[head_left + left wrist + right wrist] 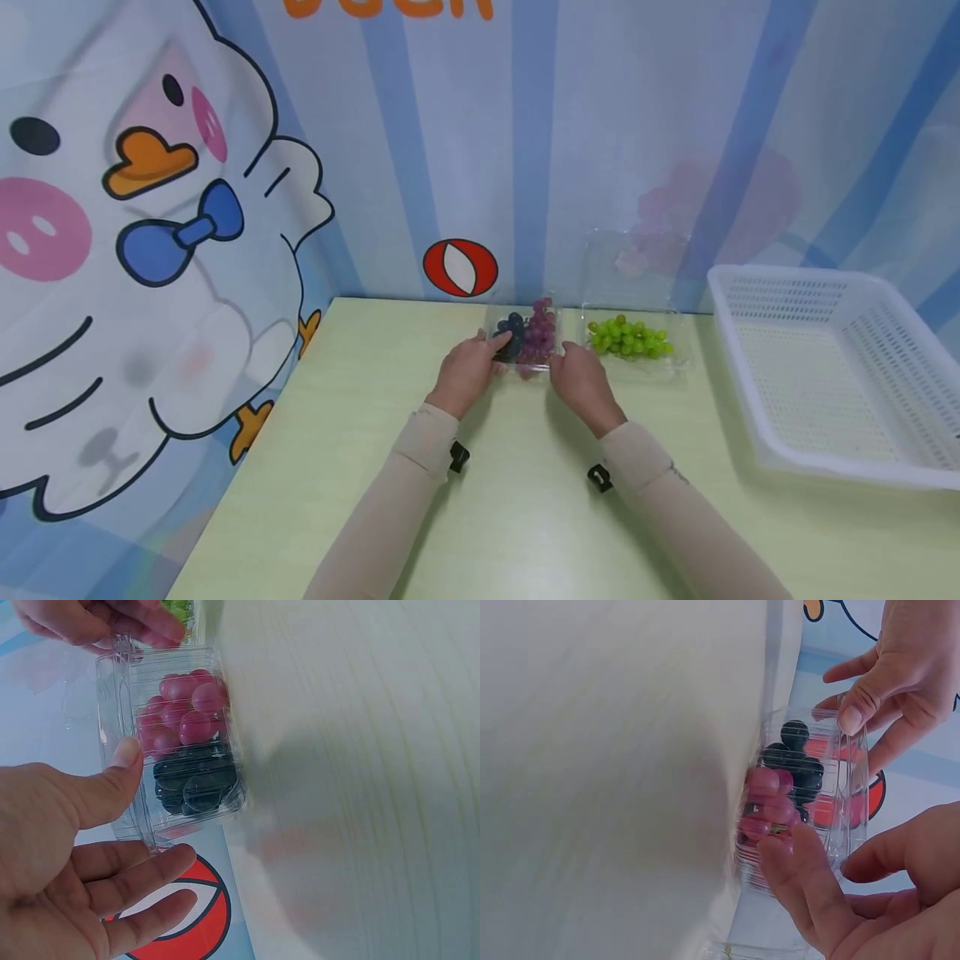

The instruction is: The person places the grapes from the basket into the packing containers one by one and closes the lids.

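Note:
A clear plastic box [232, 742] stands near the table's back edge, with dark grapes [514, 323] and pinkish-red grapes [539, 332] side by side inside. At its left end, my left hand [463, 375] grips the rim, thumb on top and fingers beneath in the left wrist view. My right hand [585, 383] holds the right end, two fingers along the wall and the thumb at the rim in the right wrist view. Just right of that hand, bright green grapes [628, 337] sit in another clear box [677, 360] whose lid [637, 267] stands up.
A white perforated basket [765, 450] is at the right side of the pale table [510, 533]. Behind the table hangs a blue striped backdrop [465, 150] printed with cartoon figures, close to both boxes.

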Available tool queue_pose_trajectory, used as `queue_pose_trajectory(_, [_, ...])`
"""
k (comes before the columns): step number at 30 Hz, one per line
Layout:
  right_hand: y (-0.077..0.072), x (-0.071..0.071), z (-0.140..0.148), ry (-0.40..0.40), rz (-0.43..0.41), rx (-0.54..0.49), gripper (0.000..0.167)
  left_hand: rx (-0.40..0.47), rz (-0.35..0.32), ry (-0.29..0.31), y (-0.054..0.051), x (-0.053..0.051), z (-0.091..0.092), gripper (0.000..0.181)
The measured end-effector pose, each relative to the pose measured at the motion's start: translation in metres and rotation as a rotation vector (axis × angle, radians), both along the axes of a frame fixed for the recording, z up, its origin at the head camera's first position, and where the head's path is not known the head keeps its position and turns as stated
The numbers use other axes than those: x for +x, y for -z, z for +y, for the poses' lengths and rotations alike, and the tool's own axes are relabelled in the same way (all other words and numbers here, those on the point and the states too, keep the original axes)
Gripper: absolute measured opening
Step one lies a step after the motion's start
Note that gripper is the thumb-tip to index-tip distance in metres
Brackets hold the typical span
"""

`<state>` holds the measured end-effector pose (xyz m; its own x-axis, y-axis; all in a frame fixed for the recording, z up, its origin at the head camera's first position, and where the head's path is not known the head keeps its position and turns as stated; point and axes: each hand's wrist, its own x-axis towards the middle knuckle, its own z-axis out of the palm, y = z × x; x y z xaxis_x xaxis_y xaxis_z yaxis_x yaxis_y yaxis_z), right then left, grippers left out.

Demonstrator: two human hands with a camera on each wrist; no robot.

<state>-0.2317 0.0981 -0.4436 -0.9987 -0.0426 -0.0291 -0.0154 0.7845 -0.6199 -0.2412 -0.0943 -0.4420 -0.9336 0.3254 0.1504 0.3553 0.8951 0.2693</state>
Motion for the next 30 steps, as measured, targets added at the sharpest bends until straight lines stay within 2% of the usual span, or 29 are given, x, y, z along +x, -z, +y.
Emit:
queue_pose_trajectory(5, [0.004, 0.005, 0.002, 0.036, -0.012, -0.089, 0.051, -0.007, 0.008, 0.007, -0.001, -0.001, 0.0, 0.063])
queue_pose_trajectory(10, [0.011, 0.009, 0.003, 0.083, -0.05, -0.218, 0.045, -0.014, 0.022, 0.014, -0.002, -0.003, -0.001, 0.062])
queue_pose_trajectory(17, [0.019, 0.01, 0.005, 0.099, -0.202, -0.615, 0.046, -0.018, 0.012, 0.012, 0.0, -0.004, -0.002, 0.063])
queue_pose_trajectory(21, [0.022, 0.008, 0.006, 0.105, -0.249, -0.761, 0.046, -0.014, 0.001, 0.012, 0.0, -0.004, -0.001, 0.062])
queue_pose_trajectory(25, [0.024, 0.007, 0.007, 0.106, -0.301, -0.845, 0.044, -0.012, -0.008, 0.005, 0.0, -0.003, -0.002, 0.063])
queue_pose_trajectory(30, [0.026, 0.007, 0.007, 0.107, -0.337, -0.882, 0.043, -0.007, -0.014, 0.002, 0.001, 0.0, -0.002, 0.062])
